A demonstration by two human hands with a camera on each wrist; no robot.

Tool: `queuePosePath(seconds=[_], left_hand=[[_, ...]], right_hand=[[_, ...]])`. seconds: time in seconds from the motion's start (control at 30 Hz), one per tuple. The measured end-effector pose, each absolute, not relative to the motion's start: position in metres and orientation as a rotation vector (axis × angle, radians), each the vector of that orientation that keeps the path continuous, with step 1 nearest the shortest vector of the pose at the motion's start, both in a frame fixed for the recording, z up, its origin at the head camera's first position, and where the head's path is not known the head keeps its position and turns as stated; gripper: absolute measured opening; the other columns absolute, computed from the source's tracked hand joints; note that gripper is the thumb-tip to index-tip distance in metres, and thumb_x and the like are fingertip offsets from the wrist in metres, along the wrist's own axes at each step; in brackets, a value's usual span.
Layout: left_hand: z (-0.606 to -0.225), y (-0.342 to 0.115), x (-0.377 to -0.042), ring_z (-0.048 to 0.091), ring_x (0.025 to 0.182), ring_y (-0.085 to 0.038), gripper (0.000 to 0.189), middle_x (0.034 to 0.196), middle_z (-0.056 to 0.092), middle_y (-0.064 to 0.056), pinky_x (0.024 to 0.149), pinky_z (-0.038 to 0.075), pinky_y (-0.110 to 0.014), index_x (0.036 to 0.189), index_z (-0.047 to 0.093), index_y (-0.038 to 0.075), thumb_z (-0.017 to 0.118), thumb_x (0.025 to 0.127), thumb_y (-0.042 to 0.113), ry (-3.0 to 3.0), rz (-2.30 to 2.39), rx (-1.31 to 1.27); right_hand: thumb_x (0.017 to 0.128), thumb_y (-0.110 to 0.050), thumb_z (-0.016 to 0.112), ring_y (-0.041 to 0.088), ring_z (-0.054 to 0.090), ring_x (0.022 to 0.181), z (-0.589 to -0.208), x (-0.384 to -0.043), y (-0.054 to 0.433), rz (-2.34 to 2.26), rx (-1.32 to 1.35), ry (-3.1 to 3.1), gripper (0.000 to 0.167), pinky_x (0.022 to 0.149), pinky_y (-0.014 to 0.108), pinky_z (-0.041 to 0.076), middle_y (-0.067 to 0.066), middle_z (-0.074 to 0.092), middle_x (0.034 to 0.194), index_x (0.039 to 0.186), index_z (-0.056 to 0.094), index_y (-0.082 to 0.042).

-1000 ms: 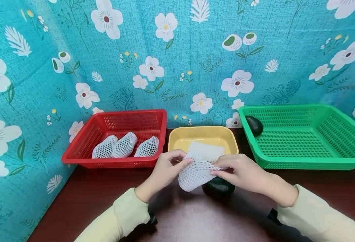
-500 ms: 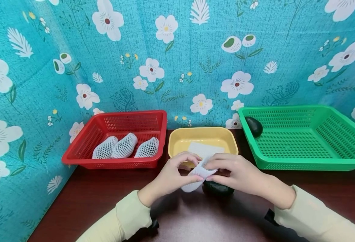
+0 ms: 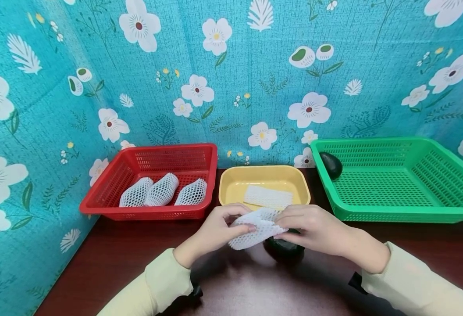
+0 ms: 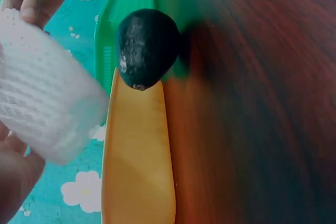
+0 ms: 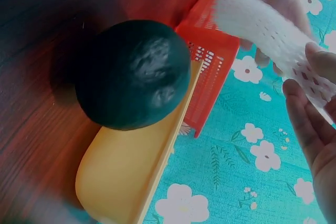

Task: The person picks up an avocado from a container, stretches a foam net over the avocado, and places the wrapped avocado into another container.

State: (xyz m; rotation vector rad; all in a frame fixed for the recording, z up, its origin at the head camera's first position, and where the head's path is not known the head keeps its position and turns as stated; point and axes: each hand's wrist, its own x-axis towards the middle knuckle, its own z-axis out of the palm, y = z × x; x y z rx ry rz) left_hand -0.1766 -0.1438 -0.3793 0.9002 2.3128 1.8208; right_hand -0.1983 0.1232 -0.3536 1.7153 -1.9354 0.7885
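Both hands hold a white foam net sleeve [image 3: 257,230] above the table in the head view. My left hand [image 3: 217,230] pinches its left side between thumb and fingers. On its right edge, my right hand [image 3: 314,228] grips the mesh with thumb and fingertips. A dark avocado [image 3: 284,251] lies on the table just below the right hand, partly covered by the sleeve and fingers. The left wrist view shows the sleeve [image 4: 52,93] as a wide tube. In the right wrist view the avocado [image 5: 136,74] stands apart from the sleeve [image 5: 268,27].
Behind the hands, a yellow tray [image 3: 263,170] holds more flat foam netting [image 3: 268,196]. At left, a red basket [image 3: 148,214] contains 3 net-wrapped fruits [image 3: 162,191]. The green basket [image 3: 405,213] on the right has one dark avocado [image 3: 331,165]. A floral cloth [image 3: 231,87] hangs behind.
The sleeve was spread out one second ago, then narrowed and twisted as the hands drew together. Now the hands are slightly farther apart and the sleeve shows broader again. The avocado stays put.
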Motion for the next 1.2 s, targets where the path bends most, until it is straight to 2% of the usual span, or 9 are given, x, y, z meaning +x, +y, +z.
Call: queuePosePath(seconds=[0.07, 0.17, 0.4, 0.47, 0.7, 0.9, 0.97, 1.07, 1.2], left_hand=[[-0.379, -0.146, -0.177, 0.067, 0.090, -0.017, 0.011, 0.104, 0.073, -0.006, 0.077, 0.059, -0.033, 0.100, 0.075, 0.002, 0.078, 0.089, 0.004, 2.320, 1.886, 0.864], [-0.378, -0.149, -0.177, 0.068, 0.085, -0.018, 0.007, 0.100, 0.074, -0.007, 0.072, 0.060, -0.033, 0.094, 0.074, 0.002, 0.078, 0.088, 0.005, 2.350, 1.930, 0.794], [-0.381, -0.153, -0.176, 0.068, 0.085, -0.017, 0.006, 0.099, 0.073, -0.005, 0.071, 0.060, -0.034, 0.091, 0.074, 0.005, 0.079, 0.089, 0.007, 2.400, 1.860, 0.790], [-0.383, -0.152, -0.176, 0.068, 0.088, -0.017, 0.007, 0.101, 0.074, -0.005, 0.073, 0.060, -0.034, 0.095, 0.075, 0.005, 0.078, 0.089, 0.007, 2.385, 1.852, 0.827], [-0.380, -0.147, -0.173, 0.066, 0.100, -0.016, 0.035, 0.115, 0.071, -0.005, 0.084, 0.060, -0.040, 0.117, 0.072, 0.005, 0.083, 0.084, 0.003, 2.359, 1.801, 1.003], [-0.378, -0.148, -0.171, 0.057, 0.121, -0.014, 0.084, 0.139, 0.058, 0.005, 0.099, 0.051, -0.034, 0.155, 0.042, 0.024, 0.086, 0.083, 0.015, 2.297, 1.555, 0.993], [-0.379, -0.148, -0.170, 0.055, 0.122, -0.013, 0.093, 0.140, 0.056, 0.008, 0.100, 0.050, -0.033, 0.158, 0.034, 0.028, 0.088, 0.082, 0.017, 2.278, 1.490, 0.976], [-0.383, -0.146, -0.169, 0.055, 0.119, -0.012, 0.096, 0.139, 0.056, 0.008, 0.096, 0.051, -0.031, 0.158, 0.033, 0.030, 0.089, 0.081, 0.018, 2.260, 1.445, 0.972], [-0.388, -0.146, -0.168, 0.063, 0.102, -0.009, 0.092, 0.128, 0.060, 0.007, 0.080, 0.058, -0.031, 0.154, 0.036, 0.033, 0.089, 0.081, 0.019, 2.239, 1.416, 0.949]], right_hand=[[0.106, -0.037, 0.055, 0.009, 0.066, 0.085, -0.354, -0.199, 0.125, 0.798, 1.708, -1.952, 0.034, 0.076, 0.023, 0.056, -0.006, 0.072, 0.093, 0.094, 0.075, -0.012], [0.106, -0.039, 0.054, 0.006, 0.064, 0.082, -0.355, -0.199, 0.128, 0.793, 1.709, -1.980, 0.036, 0.073, 0.019, 0.054, -0.008, 0.070, 0.091, 0.091, 0.073, -0.013], [0.102, -0.031, 0.064, 0.009, 0.065, 0.085, -0.359, -0.199, 0.133, 0.782, 1.764, -2.004, 0.021, 0.076, 0.019, 0.055, -0.005, 0.071, 0.092, 0.095, 0.074, -0.014], [0.102, -0.032, 0.063, 0.010, 0.066, 0.086, -0.359, -0.199, 0.132, 0.770, 1.758, -1.996, 0.023, 0.077, 0.020, 0.055, -0.004, 0.071, 0.093, 0.096, 0.074, -0.013], [0.106, -0.035, 0.053, 0.014, 0.068, 0.092, -0.356, -0.201, 0.126, 0.774, 1.735, -1.906, 0.033, 0.084, 0.025, 0.056, -0.002, 0.073, 0.100, 0.101, 0.075, -0.011], [0.107, -0.032, 0.052, 0.014, 0.068, 0.099, -0.354, -0.199, 0.121, 0.828, 1.748, -1.915, 0.030, 0.091, 0.024, 0.053, -0.001, 0.073, 0.107, 0.104, 0.074, -0.012], [0.108, -0.031, 0.051, 0.014, 0.068, 0.100, -0.354, -0.198, 0.120, 0.825, 1.747, -1.913, 0.030, 0.092, 0.024, 0.052, -0.001, 0.072, 0.108, 0.105, 0.074, -0.012], [0.108, -0.031, 0.051, 0.015, 0.067, 0.101, -0.355, -0.195, 0.118, 0.823, 1.742, -1.916, 0.030, 0.093, 0.024, 0.052, -0.001, 0.072, 0.110, 0.105, 0.074, -0.012], [0.108, -0.031, 0.051, 0.016, 0.067, 0.100, -0.357, -0.194, 0.119, 0.810, 1.733, -1.910, 0.030, 0.092, 0.026, 0.053, -0.001, 0.072, 0.110, 0.105, 0.074, -0.012]])
